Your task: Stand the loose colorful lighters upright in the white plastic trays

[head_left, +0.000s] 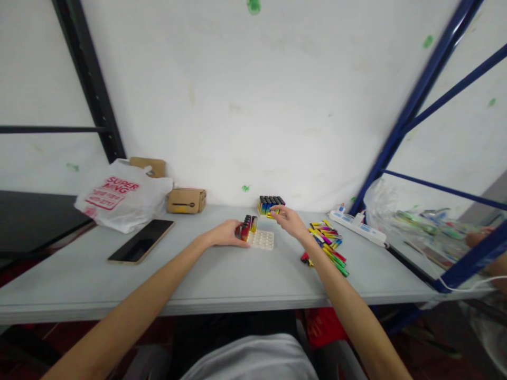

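Note:
In the head view, a white tray with round holes lies on the table, red lighters standing upright along its left side and a yellow lighter beside them. My left hand is curled around the tray's left end, its fingers against the red lighters. Between the fingertips of my right hand is a yellow lighter, held above the tray's right back corner. Behind it stands a block of upright lighters with black tops. Loose lighters of several colours lie in a pile right of my right hand.
A phone, a white plastic bag and a small cardboard box are on the left. To the right lie a power strip and a blue shelf post. Another person's hand shows at the far right.

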### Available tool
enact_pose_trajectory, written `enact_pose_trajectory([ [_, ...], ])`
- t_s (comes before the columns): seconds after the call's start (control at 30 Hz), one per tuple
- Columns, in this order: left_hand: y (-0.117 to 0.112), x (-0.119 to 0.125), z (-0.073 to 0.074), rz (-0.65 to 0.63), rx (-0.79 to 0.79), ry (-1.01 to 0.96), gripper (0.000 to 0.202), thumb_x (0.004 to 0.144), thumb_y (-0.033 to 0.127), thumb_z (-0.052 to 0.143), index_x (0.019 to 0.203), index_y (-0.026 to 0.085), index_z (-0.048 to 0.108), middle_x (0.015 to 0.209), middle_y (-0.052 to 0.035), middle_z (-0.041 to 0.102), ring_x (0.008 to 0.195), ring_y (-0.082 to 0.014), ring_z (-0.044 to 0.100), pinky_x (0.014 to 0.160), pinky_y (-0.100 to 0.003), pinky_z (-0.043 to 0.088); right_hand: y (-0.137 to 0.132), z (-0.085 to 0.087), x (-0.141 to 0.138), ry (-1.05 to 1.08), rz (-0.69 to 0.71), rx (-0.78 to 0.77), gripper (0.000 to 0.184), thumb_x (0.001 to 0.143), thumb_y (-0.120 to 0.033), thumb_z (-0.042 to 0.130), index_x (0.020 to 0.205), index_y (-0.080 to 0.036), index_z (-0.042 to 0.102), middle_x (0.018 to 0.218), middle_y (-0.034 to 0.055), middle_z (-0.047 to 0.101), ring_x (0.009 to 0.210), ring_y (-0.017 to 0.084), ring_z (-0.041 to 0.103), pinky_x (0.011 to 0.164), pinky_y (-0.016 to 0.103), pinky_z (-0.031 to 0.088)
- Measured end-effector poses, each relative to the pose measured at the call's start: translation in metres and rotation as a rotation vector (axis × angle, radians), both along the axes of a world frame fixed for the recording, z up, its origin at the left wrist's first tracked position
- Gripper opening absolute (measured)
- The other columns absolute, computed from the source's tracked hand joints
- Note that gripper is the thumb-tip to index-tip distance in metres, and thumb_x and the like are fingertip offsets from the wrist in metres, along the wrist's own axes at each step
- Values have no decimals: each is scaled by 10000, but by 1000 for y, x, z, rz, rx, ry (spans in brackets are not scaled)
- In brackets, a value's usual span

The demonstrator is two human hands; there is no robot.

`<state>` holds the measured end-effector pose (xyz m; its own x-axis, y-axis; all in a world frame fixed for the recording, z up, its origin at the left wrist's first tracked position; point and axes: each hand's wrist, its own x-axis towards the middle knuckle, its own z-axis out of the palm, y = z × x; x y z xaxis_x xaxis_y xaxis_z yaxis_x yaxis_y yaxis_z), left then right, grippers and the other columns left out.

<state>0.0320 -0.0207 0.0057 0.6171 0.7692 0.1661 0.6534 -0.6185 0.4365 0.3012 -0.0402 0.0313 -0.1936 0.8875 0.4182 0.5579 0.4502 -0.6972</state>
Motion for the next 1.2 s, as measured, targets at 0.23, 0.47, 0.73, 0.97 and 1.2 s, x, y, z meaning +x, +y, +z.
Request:
enact_pose_trajectory([
  [0.23, -1, 0, 2, -10, -30, -11, 640, 609, 672, 731, 968, 147, 665, 830, -39, 672, 716, -209, 583, 614, -274, 390, 15, -10, -16, 349, 176, -235, 339, 879, -564, 534, 993, -255, 453, 603, -90, 432, 430, 73, 295, 393, 165, 202],
  [0.47, -1, 0, 3, -47, -41, -35, 653, 616, 669, 734, 1012, 154, 672, 839, -34, 684, 729, -219, 599, 616, -276, 399, 17, -32, -19, 507, 19, -117, 479, 739, -635, 686, 791, -161, 639, 576, -38, 499, 474, 84, 364, 438, 224, 317],
  [0.73, 1, 0, 1, -20, -18, 14, 662, 621, 697, 715, 970, 137, 661, 819, -40, 667, 701, -212, 573, 598, -276, 377, 5, -33, -28, 568, 249, -270, 517, 826, -682, 590, 927, -177, 638, 835, 32, 649, 800, 155, 617, 735, 280, 515],
  [0.97, -1, 0, 3, -40, -70, -25, 684, 607, 666, 739, 1042, 144, 658, 877, -49, 690, 758, -229, 602, 647, -283, 409, 2, -32, -34, 655, 263, -308, 518, 806, -684, 614, 952, -187, 601, 563, -101, 293, 460, 74, 292, 446, 194, 322],
  [1.2, -2, 0, 5, -36, -116, -63, 681, 596, 636, 764, 1061, 150, 661, 923, -64, 702, 803, -246, 616, 679, -294, 429, -1, -37, -38, 618, -19, -285, 470, 816, -635, 542, 629, -238, 373, 461, -90, 277, 374, 76, 224, 351, 229, 179],
])
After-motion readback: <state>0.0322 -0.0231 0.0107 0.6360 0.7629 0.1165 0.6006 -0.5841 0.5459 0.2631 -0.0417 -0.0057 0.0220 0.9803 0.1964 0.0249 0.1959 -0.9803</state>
